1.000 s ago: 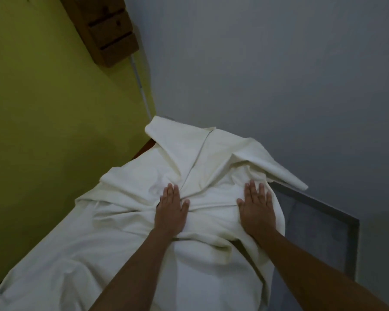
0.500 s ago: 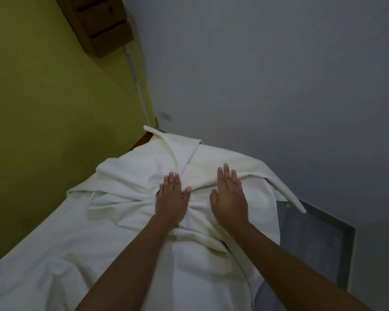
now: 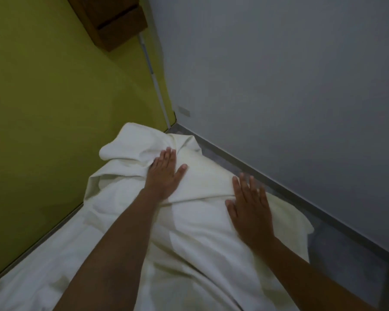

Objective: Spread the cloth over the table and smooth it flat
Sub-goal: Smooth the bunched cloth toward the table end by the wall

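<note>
A white cloth (image 3: 202,239) covers the table, which is hidden beneath it. The cloth's far end is bunched into thick folds near the wall corner. My left hand (image 3: 164,173) presses flat on the cloth just beside that bunched fold, fingers straight and thumb spread. My right hand (image 3: 249,207) lies flat with spread fingers on the cloth's right side, across a crease that runs between the two hands. Neither hand grips the fabric.
A yellow-green wall (image 3: 43,108) runs close along the left side. A grey wall (image 3: 279,75) stands behind and to the right. A wooden shelf unit (image 3: 112,19) hangs high on the left wall. Grey floor (image 3: 346,254) shows to the right of the cloth.
Both hands have slid forward and apart over the cloth. The left moved up to the bunched far end, the right out toward the right edge. The middle folds look flatter.
</note>
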`<state>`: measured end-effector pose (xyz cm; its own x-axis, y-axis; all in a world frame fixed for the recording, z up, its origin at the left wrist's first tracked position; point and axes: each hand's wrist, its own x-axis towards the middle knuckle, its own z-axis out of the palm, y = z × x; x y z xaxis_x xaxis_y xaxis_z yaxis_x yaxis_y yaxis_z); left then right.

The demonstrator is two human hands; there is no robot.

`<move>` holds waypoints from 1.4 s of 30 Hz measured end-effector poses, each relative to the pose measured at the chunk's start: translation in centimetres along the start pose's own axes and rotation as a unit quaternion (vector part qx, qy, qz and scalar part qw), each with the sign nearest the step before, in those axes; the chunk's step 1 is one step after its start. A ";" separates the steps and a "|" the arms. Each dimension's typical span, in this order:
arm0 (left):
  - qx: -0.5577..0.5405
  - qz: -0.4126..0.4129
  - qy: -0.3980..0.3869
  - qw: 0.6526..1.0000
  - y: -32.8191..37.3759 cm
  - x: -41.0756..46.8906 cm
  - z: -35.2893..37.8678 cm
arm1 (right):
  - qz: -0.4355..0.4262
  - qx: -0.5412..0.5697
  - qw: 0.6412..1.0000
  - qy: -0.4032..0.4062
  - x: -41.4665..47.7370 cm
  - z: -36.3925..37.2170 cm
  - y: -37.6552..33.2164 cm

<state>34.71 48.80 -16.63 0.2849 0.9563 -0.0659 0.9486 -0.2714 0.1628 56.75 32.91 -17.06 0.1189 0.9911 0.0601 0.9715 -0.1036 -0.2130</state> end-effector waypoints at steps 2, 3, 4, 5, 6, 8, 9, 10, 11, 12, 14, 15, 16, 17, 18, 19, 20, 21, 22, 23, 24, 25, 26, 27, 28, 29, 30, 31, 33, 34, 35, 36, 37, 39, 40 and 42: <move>0.007 -0.005 -0.006 1.000 -0.4 2.4 -0.2 | -0.003 0.004 1.000 0.007 0.1 0.4 0.2; 0.007 -0.010 -0.010 1.000 -0.6 3.3 -0.3 | -0.004 0.002 1.000 0.009 0.0 0.6 0.2; 0.014 -0.014 -0.014 1.000 -0.7 4.1 -0.4 | -0.005 0.002 1.000 0.011 0.0 0.7 0.2; 0.032 -0.017 -0.016 0.999 -0.8 4.8 -0.5 | -0.004 0.003 1.000 0.011 0.1 0.8 0.2; 0.056 -0.020 -0.015 0.998 -0.8 5.2 -0.7 | -0.002 0.005 1.000 0.010 0.1 0.8 0.2; 0.093 -0.028 0.015 0.995 -0.2 5.0 -1.0 | 0.005 0.009 1.000 0.004 0.1 0.7 0.3; 0.089 -0.034 0.044 0.995 0.4 4.2 -0.9 | 0.007 0.013 1.000 0.001 0.1 0.6 0.2; 0.066 -0.037 0.075 0.994 1.2 3.1 -0.7 | 0.007 0.016 1.000 -0.001 0.1 0.4 0.2; 0.037 -0.037 0.097 0.994 2.2 1.8 -0.4 | 0.007 0.019 1.000 -0.005 0.1 0.2 0.1; 0.014 -0.036 0.108 0.993 3.0 0.4 0.1 | 0.008 0.019 1.000 -0.010 0.1 0.1 0.0; -0.005 -0.046 0.106 0.993 3.6 -1.4 1.0 | 0.010 0.019 1.000 -0.018 0.1 0.0 0.0; -0.015 -0.063 0.089 0.994 3.5 -1.4 1.1 | 0.012 0.020 1.000 -0.019 0.1 0.0 0.0; -0.026 -0.084 0.066 0.994 3.3 -0.9 1.1 | 0.013 0.020 1.000 -0.020 0.2 0.0 0.1; -0.031 -0.099 0.046 0.993 3.0 0.0 1.1 | 0.015 0.019 0.999 -0.021 0.2 0.0 0.1; -0.031 -0.107 0.035 0.993 2.6 1.0 1.0 | 0.015 0.019 0.999 -0.021 0.2 0.1 0.1; -0.026 -0.108 0.032 0.993 2.3 2.1 0.9 | 0.014 0.019 1.000 -0.019 0.1 0.2 0.1; -0.020 -0.103 0.027 0.994 2.2 3.1 0.7 | 0.011 0.017 1.000 -0.014 0.2 0.2 0.1; -0.012 -0.094 0.017 0.995 2.0 3.9 0.5 | 0.010 0.013 1.000 -0.011 0.2 0.3 0.2; -0.006 -0.079 -0.001 0.997 1.8 4.7 0.2 | 0.009 0.009 1.000 -0.010 0.1 0.3 0.3; -0.001 -0.061 -0.021 0.998 1.5 5.4 -0.1 | 0.007 0.008 1.000 -0.009 0.0 0.2 0.4; 0.003 -0.047 -0.045 0.998 1.1 6.1 -0.4 | 0.005 0.007 1.000 -0.008 -0.1 0.1 0.5; 0.005 -0.042 -0.070 0.997 0.8 6.7 -0.9 | 0.004 0.007 1.000 -0.009 -0.3 0.0 0.6; 0.009 -0.045 -0.092 0.995 0.5 7.2 -1.5 | 0.006 0.008 1.000 -0.010 -0.5 -0.1 0.8; 0.017 -0.053 -0.103 0.993 0.2 7.6 -1.9 | 0.009 0.007 1.000 -0.010 -0.8 -0.2 1.1; 0.028 -0.061 -0.105 0.992 0.1 7.6 -2.1 | 0.013 0.005 1.000 -0.010 -1.2 -0.3 1.4; 0.036 -0.063 -0.101 0.992 0.3 7.2 -2.2 | 0.017 0.001 1.000 -0.009 -1.7 -0.4 1.9; 0.034 -0.059 -0.094 0.993 0.8 6.6 -2.0 | 0.019 -0.004 1.000 -0.008 -2.1 -0.5 2.5; 0.017 -0.049 -0.085 0.995 1.7 5.8 -1.7 | 0.021 -0.008 1.000 -0.009 -2.7 -0.6 3.1; -0.025 -0.022 -0.068 0.997 3.5 4.3 -1.0 | 0.025 -0.012 1.000 -0.009 -3.6 -0.8 4.3; -0.036 -0.008 -0.071 0.997 4.3 3.6 -0.7 | 0.029 -0.014 0.999 -0.009 -4.0 -0.9 4.8; -0.041 0.004 -0.079 0.996 4.9 3.0 -0.6 | 0.032 -0.016 0.999 -0.008 -4.3 -1.0 5.2; -0.040 0.015 -0.088 0.995 5.3 2.5 -0.5 | 0.039 -0.016 0.999 -0.007 -4.6 -1.0 5.5; -0.035 0.027 -0.095 0.995 5.5 1.9 -0.5 | 0.049 -0.014 0.999 -0.008 -4.9 -1.1 5.8; -0.026 0.053 -0.105 0.993 5.7 0.8 -0.5 | 0.075 -0.007 0.997 -0.013 -5.5 -1.1 6.4; -0.021 0.067 -0.108 0.992 5.8 0.1 -0.4 | 0.087 -0.005 0.996 -0.012 -5.9 -1.2 6.7; -0.008 0.094 -0.114 0.989 6.0 -1.5 -0.1 | 0.113 -0.002 0.994 -0.004 -6.5 -1.3 7.5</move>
<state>39.97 45.71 -15.49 0.4815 0.8393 -0.2527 0.8742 -0.4389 0.2079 63.54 25.54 -17.82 0.3325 0.9431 0.0026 0.9210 -0.3241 -0.2163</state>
